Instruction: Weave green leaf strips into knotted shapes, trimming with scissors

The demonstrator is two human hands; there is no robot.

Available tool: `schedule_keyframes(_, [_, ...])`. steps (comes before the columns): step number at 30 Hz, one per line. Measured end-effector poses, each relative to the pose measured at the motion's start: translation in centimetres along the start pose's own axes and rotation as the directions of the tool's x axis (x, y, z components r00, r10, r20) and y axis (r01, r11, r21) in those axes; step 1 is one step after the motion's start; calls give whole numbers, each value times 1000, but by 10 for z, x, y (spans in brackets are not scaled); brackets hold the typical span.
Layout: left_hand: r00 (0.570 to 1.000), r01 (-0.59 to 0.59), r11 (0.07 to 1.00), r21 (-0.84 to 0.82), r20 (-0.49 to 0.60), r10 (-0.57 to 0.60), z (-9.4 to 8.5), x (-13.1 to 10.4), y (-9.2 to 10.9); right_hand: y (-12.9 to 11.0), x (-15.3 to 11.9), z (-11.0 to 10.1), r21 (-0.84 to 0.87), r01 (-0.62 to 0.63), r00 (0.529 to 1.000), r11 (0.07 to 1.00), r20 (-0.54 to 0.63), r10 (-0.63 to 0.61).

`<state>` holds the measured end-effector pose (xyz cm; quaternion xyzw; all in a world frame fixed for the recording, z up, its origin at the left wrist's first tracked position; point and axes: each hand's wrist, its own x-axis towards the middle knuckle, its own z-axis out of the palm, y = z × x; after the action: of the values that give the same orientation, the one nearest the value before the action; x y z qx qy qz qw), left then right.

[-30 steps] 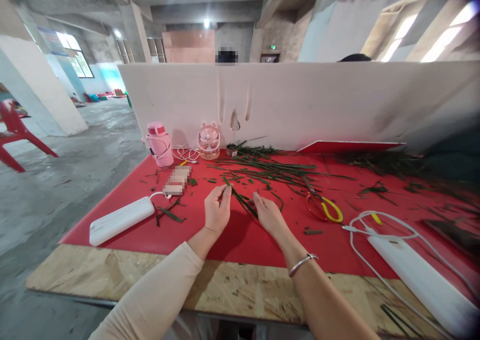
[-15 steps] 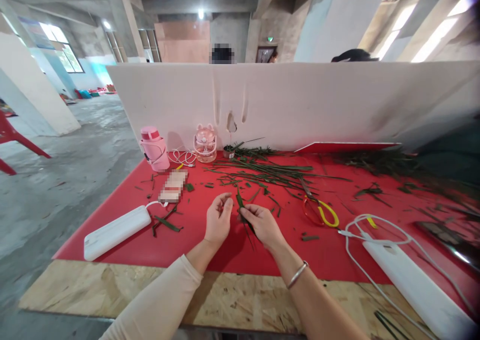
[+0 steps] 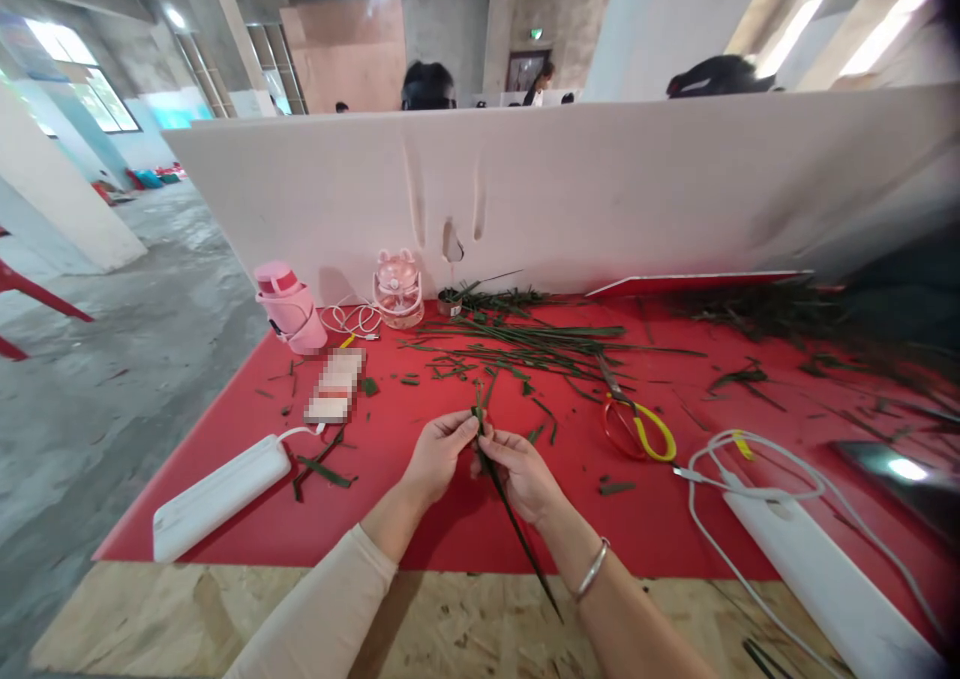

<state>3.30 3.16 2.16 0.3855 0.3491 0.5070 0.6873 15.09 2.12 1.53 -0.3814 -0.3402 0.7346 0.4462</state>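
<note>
Between my two hands is a narrow green leaf strip [image 3: 511, 507], its long tapering end hanging down toward the table's front edge. My left hand [image 3: 442, 451] pinches the upper end of the leaf between thumb and fingers. Right beside it, my right hand [image 3: 521, 467] is closed on the same leaf, thumb and forefinger pressed together. A bundle of long green leaf strips [image 3: 544, 337] lies beyond my hands. Scissors [image 3: 637, 424] with red and yellow handles rest to the right, apart from my hands.
On the left are a white power bank [image 3: 221, 499], a phone [image 3: 336, 384], a pink bottle [image 3: 291, 309] and a clear pink cup [image 3: 398, 289]. A second white power bank [image 3: 825, 579] with a cable lies right, near a dark phone [image 3: 892, 479]. A white board [image 3: 562, 189] stands behind.
My left hand has closed in and now grips the leaf beside my right hand. The leaf's long end now hangs down past my right wrist. The view has shifted slightly.
</note>
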Motion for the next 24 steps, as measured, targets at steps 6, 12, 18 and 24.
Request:
schedule_keyframes(6, [981, 53, 986, -158, -176, -81, -10, 7, -6, 0, 1, 0, -232, 44, 997, 972, -47, -56])
schedule_keyframes(12, [959, 62, 966, -252, -253, -128, -18, 12, -7, -5, -1, -2, -454, 10, 996, 891, -72, -48])
schedule_keyframes(18, [950, 52, 970, -238, -288, -122, -22, 13, -8, -17, -3, -3, -408, -72, 996, 910, -76, 45])
schedule_keyframes(24, [945, 68, 951, -300, -286, -157, -22, 12, -5, -20, -3, -6, -323, -89, 994, 942, -82, 65])
